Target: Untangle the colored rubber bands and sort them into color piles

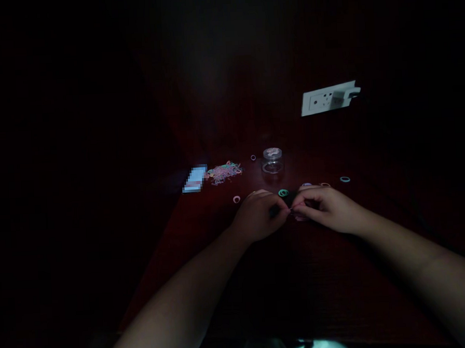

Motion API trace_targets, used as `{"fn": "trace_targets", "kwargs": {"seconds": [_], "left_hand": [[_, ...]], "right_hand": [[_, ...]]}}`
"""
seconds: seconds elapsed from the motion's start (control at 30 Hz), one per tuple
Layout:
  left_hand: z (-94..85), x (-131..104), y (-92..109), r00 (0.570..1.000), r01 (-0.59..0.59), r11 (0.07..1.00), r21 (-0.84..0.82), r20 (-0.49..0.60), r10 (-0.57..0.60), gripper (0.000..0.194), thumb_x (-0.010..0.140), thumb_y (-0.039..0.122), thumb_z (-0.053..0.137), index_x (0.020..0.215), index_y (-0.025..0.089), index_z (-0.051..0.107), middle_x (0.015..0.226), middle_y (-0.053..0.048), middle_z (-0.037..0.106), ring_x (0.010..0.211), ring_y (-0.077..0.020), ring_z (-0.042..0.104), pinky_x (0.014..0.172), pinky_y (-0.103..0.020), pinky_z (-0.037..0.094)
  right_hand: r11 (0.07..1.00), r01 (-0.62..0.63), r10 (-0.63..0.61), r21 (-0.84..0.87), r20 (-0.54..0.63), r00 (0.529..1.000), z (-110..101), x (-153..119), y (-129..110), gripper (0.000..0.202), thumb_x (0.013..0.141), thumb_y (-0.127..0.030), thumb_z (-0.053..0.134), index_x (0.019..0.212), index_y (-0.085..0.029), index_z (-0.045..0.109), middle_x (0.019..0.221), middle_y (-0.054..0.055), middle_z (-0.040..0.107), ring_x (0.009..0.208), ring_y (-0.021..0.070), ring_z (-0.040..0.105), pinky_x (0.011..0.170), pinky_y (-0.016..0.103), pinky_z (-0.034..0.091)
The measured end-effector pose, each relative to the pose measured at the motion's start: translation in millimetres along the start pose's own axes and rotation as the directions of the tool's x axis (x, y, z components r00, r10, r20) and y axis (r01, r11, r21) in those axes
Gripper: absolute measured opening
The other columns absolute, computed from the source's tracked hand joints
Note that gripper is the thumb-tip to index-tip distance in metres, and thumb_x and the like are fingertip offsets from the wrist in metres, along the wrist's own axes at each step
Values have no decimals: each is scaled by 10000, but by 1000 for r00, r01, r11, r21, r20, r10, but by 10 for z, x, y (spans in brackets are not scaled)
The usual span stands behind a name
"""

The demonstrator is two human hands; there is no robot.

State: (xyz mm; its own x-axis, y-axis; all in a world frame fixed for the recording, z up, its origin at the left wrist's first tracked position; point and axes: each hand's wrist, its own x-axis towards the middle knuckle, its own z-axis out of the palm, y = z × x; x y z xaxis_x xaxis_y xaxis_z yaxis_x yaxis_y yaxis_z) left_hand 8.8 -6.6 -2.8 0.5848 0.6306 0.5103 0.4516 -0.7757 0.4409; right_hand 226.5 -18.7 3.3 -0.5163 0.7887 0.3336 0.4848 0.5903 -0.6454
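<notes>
My left hand (260, 216) and my right hand (328, 208) meet fingertip to fingertip above the dark red table (262, 286). Each is closed in a pinch, and a tiny pinkish thing shows between them, too small to make out. Just under my right fingers lie some pink bands (300, 218). Green bands (283, 192) sit beyond the gap between the hands. A pink band (236, 199) rests left of my left hand, and a blue band (345, 179) is beyond my right hand.
A heap of colourful bands (225, 172) lies at the back left beside a lit, pixelated screen (195, 178). Behind the hands stands a clear lidded jar (273, 164), with a small purple band (253, 157) near it. A white socket panel (322, 100) is at the back right.
</notes>
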Motion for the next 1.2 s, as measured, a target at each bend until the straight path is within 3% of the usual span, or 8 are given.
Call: {"fn": "trace_targets", "kwargs": {"seconds": [0.53, 0.8, 1.2], "left_hand": [[-10, 1, 16, 1000, 24, 1000, 15, -3, -24, 58, 856, 254, 628, 818, 218, 655, 836, 5, 705, 839, -168, 627, 831, -338, 492], [-20, -9, 11, 997, 64, 997, 44, -33, -63, 66, 842, 249, 634, 789, 217, 656, 834, 1, 710, 816, -163, 633, 829, -342, 499], [-17, -9, -14, 998, 45, 998, 33, -49, -43, 83, 846, 265, 629, 782, 217, 653, 824, 6, 711, 821, -165, 624, 799, -326, 488]], "right_hand": [[1000, 7, -7, -17, -1, 1000, -40, -16, -11, 208, 932, -312, 554, 805, -188, 662, 738, 34, 676, 674, 160, 625, 642, 288, 478], [987, -7, -8, -163, -93, 996, -105, -32, 198, 192, 901, -321, 573, 808, -196, 686, 783, 49, 650, 725, 188, 612, 682, 315, 475], [946, -78, 81, -313, -6, 997, -89, -10, 312, 200, 877, -311, 575, 842, -204, 740, 828, 57, 674, 751, 199, 640, 711, 341, 495]]}}
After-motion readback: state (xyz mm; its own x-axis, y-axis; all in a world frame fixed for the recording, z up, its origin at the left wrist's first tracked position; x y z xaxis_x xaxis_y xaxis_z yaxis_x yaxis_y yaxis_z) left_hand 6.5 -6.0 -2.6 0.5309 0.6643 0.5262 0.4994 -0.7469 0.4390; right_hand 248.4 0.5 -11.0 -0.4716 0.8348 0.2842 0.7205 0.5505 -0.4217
